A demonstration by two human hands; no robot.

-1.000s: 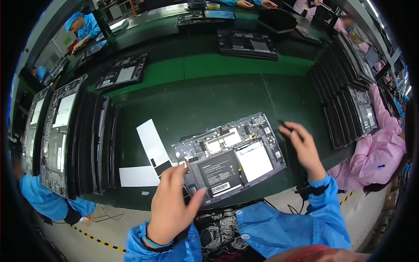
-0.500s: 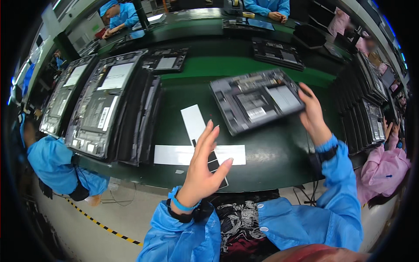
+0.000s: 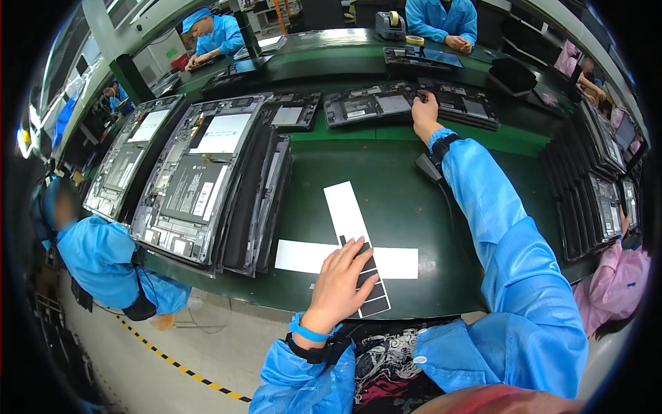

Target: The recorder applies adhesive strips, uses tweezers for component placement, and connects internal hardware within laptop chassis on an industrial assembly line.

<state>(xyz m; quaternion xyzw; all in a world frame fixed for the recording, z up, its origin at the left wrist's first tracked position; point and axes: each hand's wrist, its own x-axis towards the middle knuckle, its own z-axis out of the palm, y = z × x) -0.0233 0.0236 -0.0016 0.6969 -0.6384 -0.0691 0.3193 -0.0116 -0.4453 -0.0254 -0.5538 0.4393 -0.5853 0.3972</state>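
Note:
At the far side of the green table, my right hand [image 3: 425, 116] grips the right edge of an opened tablet [image 3: 365, 105]. Its bare inside faces up, with a battery and a pale grey panel. The tablet lies beside another opened device [image 3: 460, 105] on the green strip. My left hand [image 3: 341, 279] rests open near the front edge, fingers stretched over a white strip with black rectangles [image 3: 374, 306]. That strip lies slanted across a plain white strip [image 3: 403, 263], and my hand hides part of their crossing.
Stacks of opened tablets [image 3: 189, 172] stand at the left; more stacks [image 3: 586, 200] stand at the right. A black cable with a block-shaped end [image 3: 429, 167] lies right of centre. Co-workers in blue [image 3: 217, 38] and pink [image 3: 614, 276] sit around. A tape dispenser [image 3: 391, 26] stands at the back.
My right hand has carried the tablet from above the table's middle to its far side. My left hand has lowered from the air onto the strips. The view has shifted slightly.

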